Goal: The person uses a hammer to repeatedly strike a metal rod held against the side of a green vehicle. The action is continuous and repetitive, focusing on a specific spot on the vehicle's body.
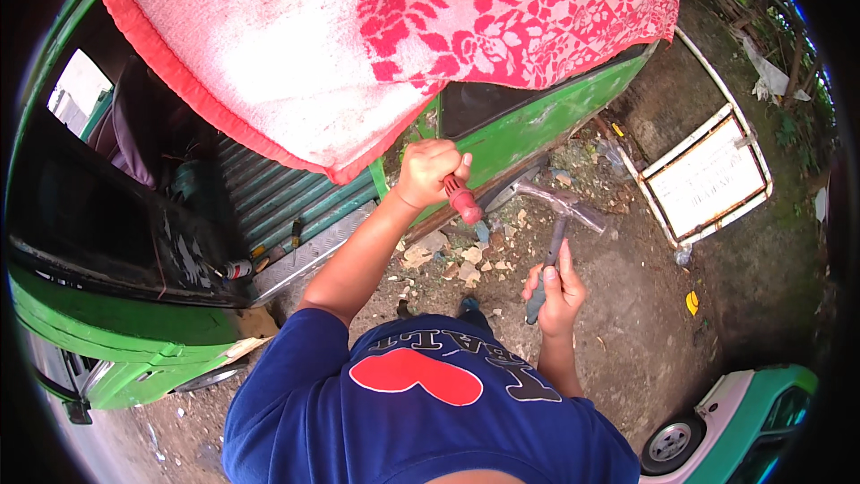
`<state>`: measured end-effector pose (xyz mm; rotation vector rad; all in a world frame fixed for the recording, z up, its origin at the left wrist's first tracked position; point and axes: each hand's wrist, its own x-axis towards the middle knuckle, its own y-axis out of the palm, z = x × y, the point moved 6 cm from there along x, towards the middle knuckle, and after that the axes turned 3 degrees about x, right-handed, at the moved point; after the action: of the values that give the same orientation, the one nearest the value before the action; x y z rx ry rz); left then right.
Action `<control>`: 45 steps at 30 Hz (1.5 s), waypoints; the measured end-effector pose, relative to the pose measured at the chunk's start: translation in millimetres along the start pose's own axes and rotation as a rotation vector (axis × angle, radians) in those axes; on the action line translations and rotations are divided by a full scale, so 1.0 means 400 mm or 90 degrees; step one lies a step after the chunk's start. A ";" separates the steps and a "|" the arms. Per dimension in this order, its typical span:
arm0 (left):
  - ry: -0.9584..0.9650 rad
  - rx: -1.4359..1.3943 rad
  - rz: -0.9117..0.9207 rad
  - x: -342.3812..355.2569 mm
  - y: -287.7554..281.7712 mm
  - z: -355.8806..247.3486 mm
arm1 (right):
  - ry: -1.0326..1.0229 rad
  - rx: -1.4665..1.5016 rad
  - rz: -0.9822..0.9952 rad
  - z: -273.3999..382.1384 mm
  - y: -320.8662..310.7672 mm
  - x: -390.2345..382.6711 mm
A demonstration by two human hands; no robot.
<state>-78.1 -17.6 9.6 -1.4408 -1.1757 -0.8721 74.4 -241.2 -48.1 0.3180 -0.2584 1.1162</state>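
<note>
My left hand (428, 172) is closed around a tool with a red ribbed handle (462, 200). Its butt end points toward me and the hammer; its blade is hidden. The fist is right by the green vehicle body (524, 116), beside the dark window edge; whether the tool touches the metal cannot be seen. Lower to the right, my right hand (560, 291) grips a hammer (564, 206) by its dark handle. The metal hammer head is raised, apart from the red handle. A red and white flowered blanket (403, 27) drapes over the vehicle just beyond my left hand.
Paint flakes and rubble (466, 260) litter the ground below my hands. A white sign in a metal frame (708, 175) lies at right. A spray can (235, 269) and a small tool (296, 231) lie in the doorway left. A green and white car (735, 426) stands lower right.
</note>
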 end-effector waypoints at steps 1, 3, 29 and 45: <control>-0.005 0.008 0.007 0.001 0.002 0.001 | -0.024 -0.029 0.017 0.002 0.006 0.000; -0.015 0.012 0.027 0.009 0.010 -0.001 | -0.071 -0.086 0.053 0.008 0.022 0.004; -0.111 0.088 0.362 0.075 0.115 0.022 | 0.024 0.038 -0.099 -0.007 -0.100 0.003; -0.028 0.122 0.438 0.054 0.170 0.021 | -0.088 -0.054 0.012 -0.071 -0.098 0.039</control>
<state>-7.7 -3.6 10.2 -1.5579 -0.6845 -0.2436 117.7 -233.5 -73.4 0.3184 -0.4305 1.1002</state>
